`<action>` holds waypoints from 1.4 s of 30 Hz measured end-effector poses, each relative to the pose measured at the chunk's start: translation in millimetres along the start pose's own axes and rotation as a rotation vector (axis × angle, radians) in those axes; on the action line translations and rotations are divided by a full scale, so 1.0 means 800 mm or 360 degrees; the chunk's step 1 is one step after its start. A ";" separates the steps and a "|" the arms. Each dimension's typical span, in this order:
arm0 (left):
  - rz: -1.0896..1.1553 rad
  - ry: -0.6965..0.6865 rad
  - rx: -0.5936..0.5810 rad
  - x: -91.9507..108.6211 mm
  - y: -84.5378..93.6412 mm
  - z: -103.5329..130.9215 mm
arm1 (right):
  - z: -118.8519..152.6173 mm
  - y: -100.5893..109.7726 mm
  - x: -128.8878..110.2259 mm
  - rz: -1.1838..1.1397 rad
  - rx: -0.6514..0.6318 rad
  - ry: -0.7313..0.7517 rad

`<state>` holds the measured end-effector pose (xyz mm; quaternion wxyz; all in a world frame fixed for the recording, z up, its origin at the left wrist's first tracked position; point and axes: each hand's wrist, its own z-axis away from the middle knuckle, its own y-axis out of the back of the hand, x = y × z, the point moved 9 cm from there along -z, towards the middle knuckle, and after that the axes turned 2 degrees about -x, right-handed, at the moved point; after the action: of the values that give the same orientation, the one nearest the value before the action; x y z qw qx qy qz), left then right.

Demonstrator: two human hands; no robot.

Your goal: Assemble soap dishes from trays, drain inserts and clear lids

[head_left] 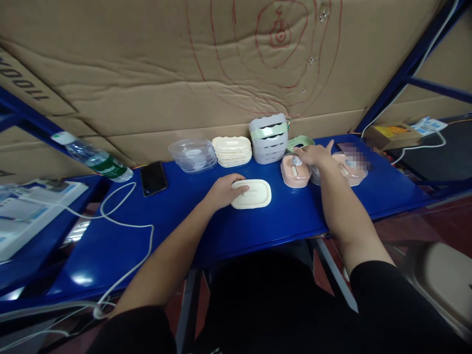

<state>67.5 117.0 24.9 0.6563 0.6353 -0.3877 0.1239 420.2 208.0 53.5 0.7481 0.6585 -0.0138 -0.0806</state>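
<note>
My left hand [225,191] grips the left end of a cream oval plastic piece [258,194], which looks like a shallow lid or tray, just above or on the blue tabletop. Its thumb lies over the top of the piece. Farther right, my right hand [314,153] reaches over a pink box with a clear cover [295,173], fingers apart. Those fingers are close to a green plastic piece [301,141] behind the box; whether they touch it I cannot tell. A second pink box [351,169] stands to the right, partly behind my forearm.
Stacked clear covers [193,155], cream trays [232,150] and lilac and green trays [268,140] line the back of the table. A phone [154,178], a water bottle [94,158] and a white cable [152,238] lie at left. Cardboard [147,64] walls off the rear.
</note>
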 end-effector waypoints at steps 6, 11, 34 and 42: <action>-0.0054 -0.0052 -0.0032 0.007 -0.001 0.001 | -0.002 0.008 0.009 -0.0069 0.0119 -0.0041; -0.0128 -0.0095 0.0001 0.007 0.000 0.001 | 0.008 0.034 0.023 -0.0245 0.0402 -0.0144; -0.0639 -0.0555 0.0998 0.071 0.077 0.046 | 0.154 -0.018 -0.212 -0.2582 -0.0153 0.0824; -0.0622 -0.0502 0.0632 0.057 0.074 0.028 | 0.134 -0.026 -0.196 -0.1983 -0.0244 0.0801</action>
<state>51.2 90.6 96.5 0.4626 0.8248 -0.3235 -0.0313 249.5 121.7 60.3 0.5870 0.4873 0.5487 -0.3418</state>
